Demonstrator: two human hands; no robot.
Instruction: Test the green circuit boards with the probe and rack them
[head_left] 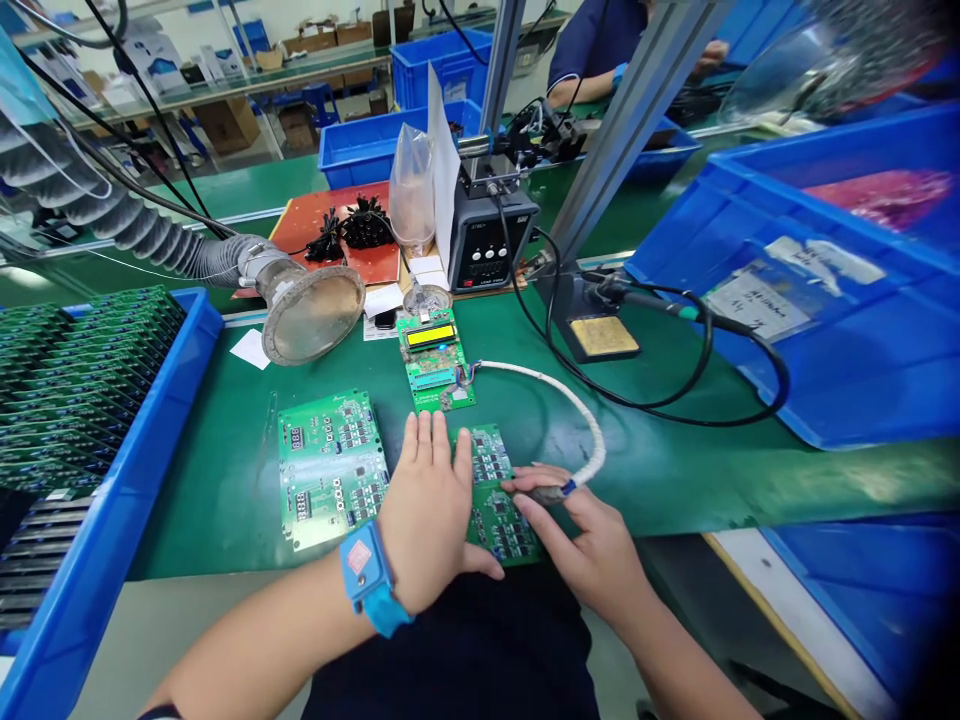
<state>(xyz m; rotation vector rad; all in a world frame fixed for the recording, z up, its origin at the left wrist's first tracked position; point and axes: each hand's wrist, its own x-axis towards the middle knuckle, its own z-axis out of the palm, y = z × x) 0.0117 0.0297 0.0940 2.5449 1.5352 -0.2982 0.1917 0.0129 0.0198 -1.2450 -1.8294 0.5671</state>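
Note:
My left hand (426,505), a blue wrist strap (369,568) at its wrist, lies flat with fingers stretched out over a green circuit board (510,535). The hand covers the board's left part. From the right, my right hand (592,545) pinches the dark end of a cable, a probe-like connector (546,494), against that board; its tip is hidden by the fingers. Its white sleeved cable (589,415) curves back to a small green board with a lit yellow display (431,338). Another green circuit board (330,470) with two digit displays lies left of my left hand.
A blue bin of upright circuit boards (161,400) stands left. An extraction hose nozzle (315,315) hangs over the bench. Behind are a soldering station (491,240) and an iron stand with sponge (604,337). A big blue bin (840,350) stands right; a co-worker's arm (585,88) shows beyond.

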